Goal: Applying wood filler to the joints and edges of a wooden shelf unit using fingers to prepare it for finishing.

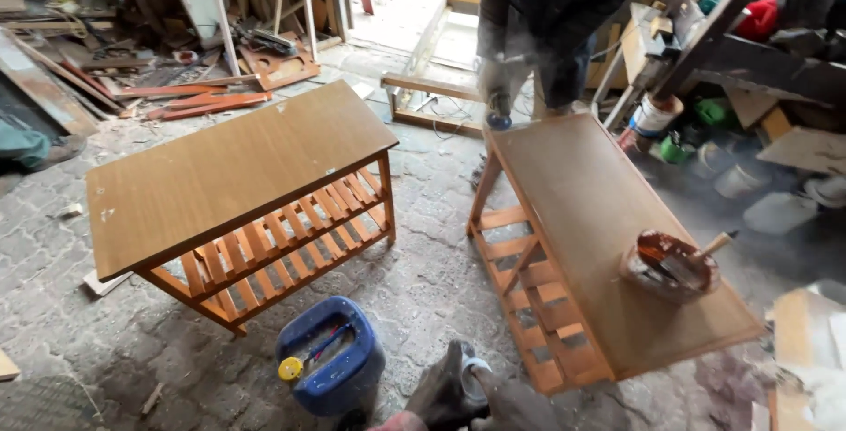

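Wearer's hand (445, 391) is at the bottom edge, low over the paving, dark and grimy, fingers curled around a small white-rimmed can (473, 380). It's clamped on the can; can't tell which hand it is, and no second own hand shows in frame. The can sits tilted, mouth facing right and slightly up.

Just left of it: blue jerrycan (333, 356) lying on its side, top cut open, with a yellow cap (290, 368) at its lower left. Long axis runs lower-left to upper-right.

Two slatted wooden tables flank the spot. Left table (231, 167) is glossy brown, long axis lower-left to upper-right, slat shelf (282, 250) underneath. Right table (608, 228) is duller and dusty, long axis running away from the camera towards the upper left. On its near end is a paint-crusted bowl (670, 265) with a brush (701, 256) in it, handle pointing up-right.

A co-worker (551, 17) in dark clothes stands at the right table's far end, with a gloved hand (500, 87) pressing a sander (499, 114) on the top corner, dust haze around it.

Scrap wood (203, 100) is piled top left, buckets and tins (705, 144) cluttered top right.
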